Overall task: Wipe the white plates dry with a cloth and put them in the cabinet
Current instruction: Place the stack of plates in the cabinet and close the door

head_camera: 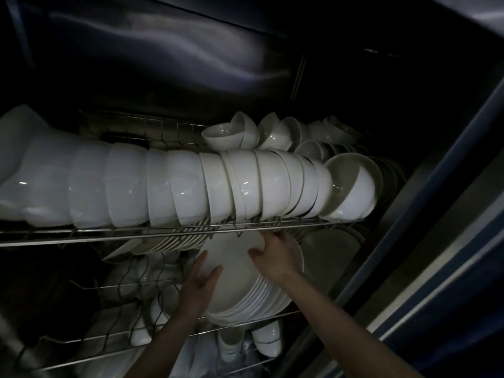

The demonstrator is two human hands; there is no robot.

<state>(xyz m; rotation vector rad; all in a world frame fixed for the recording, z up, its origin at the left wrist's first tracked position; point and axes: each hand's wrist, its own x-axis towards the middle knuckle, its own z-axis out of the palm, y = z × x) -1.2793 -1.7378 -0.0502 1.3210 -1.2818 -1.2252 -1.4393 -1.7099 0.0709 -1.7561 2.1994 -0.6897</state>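
Both hands on front plate (234, 274), inside cabinet (163, 64); dim light.
L hand (199, 285): fingers straight, flat vs plate's left rim. R hand (272, 255): fingers curled over top rim, thumb on face. Plate stands on edge, frontmost of plate stack (261, 298) in lower rack (114, 285). White bowls (191, 186) in a row on upper rack (136, 233).

Dim steel cabinet (169, 55) with faint glints overhead, upper wire rack (109, 232) carrying a row of white bowls (163, 186) on edge, lower rack (114, 286) beneath, blue door (463, 268) at right.
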